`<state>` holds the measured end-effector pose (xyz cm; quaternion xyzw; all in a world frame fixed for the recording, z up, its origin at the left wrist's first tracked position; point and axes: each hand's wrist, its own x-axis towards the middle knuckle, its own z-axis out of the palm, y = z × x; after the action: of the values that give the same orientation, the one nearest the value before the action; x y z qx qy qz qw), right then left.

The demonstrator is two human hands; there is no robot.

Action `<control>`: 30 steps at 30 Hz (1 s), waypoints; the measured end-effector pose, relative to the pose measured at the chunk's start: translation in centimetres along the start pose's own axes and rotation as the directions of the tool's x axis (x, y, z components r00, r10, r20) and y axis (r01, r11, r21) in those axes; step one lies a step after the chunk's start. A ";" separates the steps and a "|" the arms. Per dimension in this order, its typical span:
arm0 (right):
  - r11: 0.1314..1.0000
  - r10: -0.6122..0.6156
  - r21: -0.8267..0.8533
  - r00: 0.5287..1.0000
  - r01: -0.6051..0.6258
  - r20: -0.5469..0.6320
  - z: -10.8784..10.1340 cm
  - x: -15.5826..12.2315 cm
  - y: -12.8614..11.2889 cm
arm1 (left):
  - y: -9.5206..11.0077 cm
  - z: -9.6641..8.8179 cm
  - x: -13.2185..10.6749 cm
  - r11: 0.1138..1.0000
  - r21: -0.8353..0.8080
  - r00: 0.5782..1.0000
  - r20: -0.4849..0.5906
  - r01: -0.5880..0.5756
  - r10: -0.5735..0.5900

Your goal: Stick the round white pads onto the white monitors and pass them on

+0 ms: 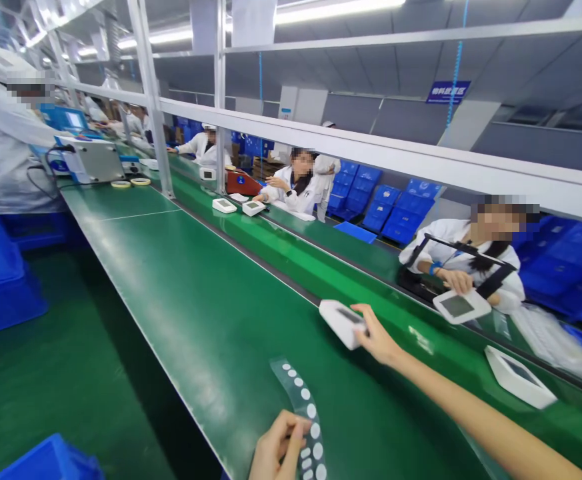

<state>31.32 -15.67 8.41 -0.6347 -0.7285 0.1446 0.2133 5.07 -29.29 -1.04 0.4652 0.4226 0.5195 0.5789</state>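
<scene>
My right hand [378,335] grips a white device with a grey screen [341,323] by its near end, over the edge between the green table and the conveyor. The device is tilted, and part of it is covered by my fingers. Low in the view, my left hand [281,443] is closed, its thumb and fingers pinching a clear strip of round white stickers [305,393]. The strip curves up and away across the green table [211,320]. Another white device [518,377] sits on the conveyor right of my right forearm.
Across the green conveyor belt [281,257], a co-worker [451,267] holds a similar white device [457,305]. More devices [225,205] stand farther up the line. A metal frame rail [371,143] crosses above. Blue bins [3,280] stand at the left.
</scene>
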 end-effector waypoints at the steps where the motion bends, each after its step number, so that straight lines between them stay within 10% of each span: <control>1: 0.997 -0.079 0.009 0.994 0.079 0.070 -0.7 -3.2 0.1 | 0.3 0.0 -0.1 1.000 -0.009 1.000 0.009 -0.001 0.001; 3: 0.947 -0.303 -0.008 0.904 0.320 0.300 -1.9 -8.8 0.1 | 0.8 -0.1 -0.2 1.000 -0.024 1.000 0.016 0.014 -0.014; 6: 0.968 -0.190 -0.086 0.917 0.234 0.351 -2.3 -14.2 -0.3 | 1.4 -0.2 -0.3 0.999 -0.030 0.999 0.014 0.038 -0.037; 13: 0.987 0.057 -0.162 0.967 -0.017 0.247 -1.4 -13.0 -2.7 | 2.5 -0.2 -0.8 0.967 -0.053 0.968 0.045 0.249 -0.247; 18: 0.842 -0.339 -0.183 0.763 0.507 0.551 -4.0 -13.0 -2.1 | 2.3 1.1 -2.4 0.958 -0.141 0.967 0.085 0.252 -0.242; 23: 0.565 -0.599 -0.337 0.655 0.753 0.461 -3.1 -13.9 0.0 | 1.7 4.3 -4.0 0.933 -0.215 0.946 0.217 0.289 -0.242; 26: 0.569 -0.652 -0.362 0.673 0.739 0.349 -2.8 -13.6 0.4 | 1.0 6.0 -4.8 0.931 -0.236 0.941 0.261 0.278 -0.214; 30: 0.767 -0.560 -0.301 0.820 0.567 0.117 -2.5 -15.1 -1.0 | 0.5 6.9 -5.1 0.933 -0.245 0.951 0.231 0.262 -0.206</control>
<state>33.30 -30.83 9.13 -0.4115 -0.9008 -0.0405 0.1329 11.11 -35.02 0.87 0.3771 0.3390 0.4500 0.7351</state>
